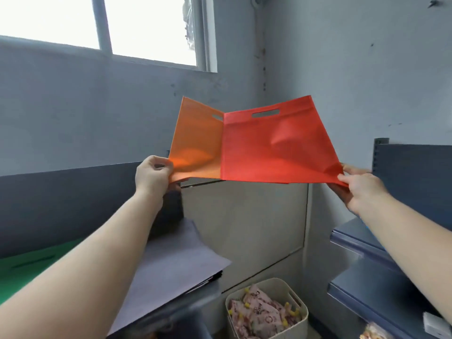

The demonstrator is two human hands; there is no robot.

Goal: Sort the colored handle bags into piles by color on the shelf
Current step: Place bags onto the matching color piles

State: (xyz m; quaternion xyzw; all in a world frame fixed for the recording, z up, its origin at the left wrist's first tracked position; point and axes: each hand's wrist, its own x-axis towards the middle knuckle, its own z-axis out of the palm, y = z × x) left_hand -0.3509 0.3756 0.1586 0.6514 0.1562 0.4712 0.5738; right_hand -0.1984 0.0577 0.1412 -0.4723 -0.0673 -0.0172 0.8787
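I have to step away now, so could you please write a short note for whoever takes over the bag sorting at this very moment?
Left hand: pinches the lower corner of the orange bag, held up in the air.
Right hand: pinches the lower corner of the red bag, also in the air; the two bags meet edge to edge in the middle.
On the shelf at left: a green bag lies flat, and a grey-purple pile lies beside it.
Done: green and grey-purple are laid down.
Left: separate the orange and red bags and give each its own pile. No orange or red pile is visible yet.
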